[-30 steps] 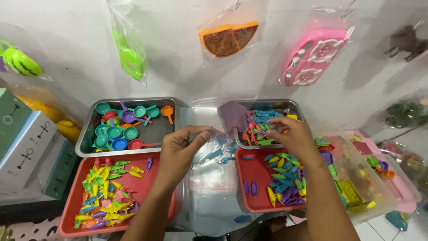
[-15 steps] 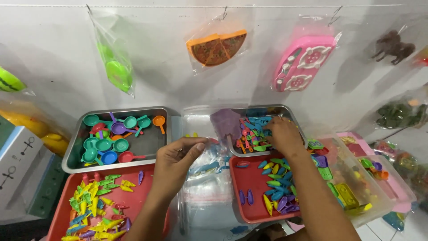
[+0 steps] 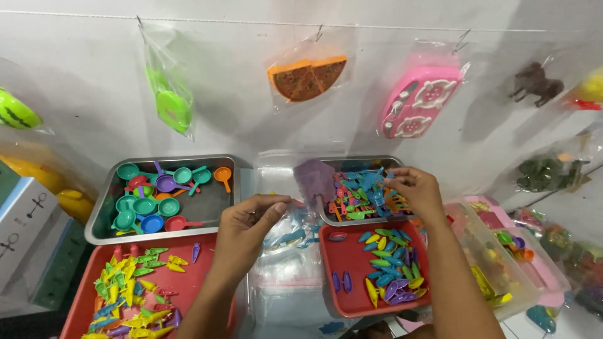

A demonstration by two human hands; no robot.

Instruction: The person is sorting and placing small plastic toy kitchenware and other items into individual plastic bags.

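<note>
My left hand [image 3: 248,227] pinches the top edge of a clear plastic bag [image 3: 290,233] that hangs over a stack of more clear bags between the trays. A few small blue pieces lie inside the bag. My right hand [image 3: 416,193] reaches into the right metal tray [image 3: 328,216], fingers closed among small colourful toy utensils [image 3: 361,191]. Whether it grips one I cannot tell. A purple toy spatula [image 3: 314,177] leans at that tray's left side.
A left metal tray [image 3: 207,204] holds toy pans. Two red trays [image 3: 182,282] [image 3: 348,251] carry small coloured pieces. Clear bins [image 3: 496,263] with toys stand right. Boxes [image 3: 25,232] sit left. Bagged toys [image 3: 308,75] hang on the wall behind.
My right hand moved from the bag's edge up into the right metal tray. My left hand kept its hold on the bag. The camera tilted up slightly.
</note>
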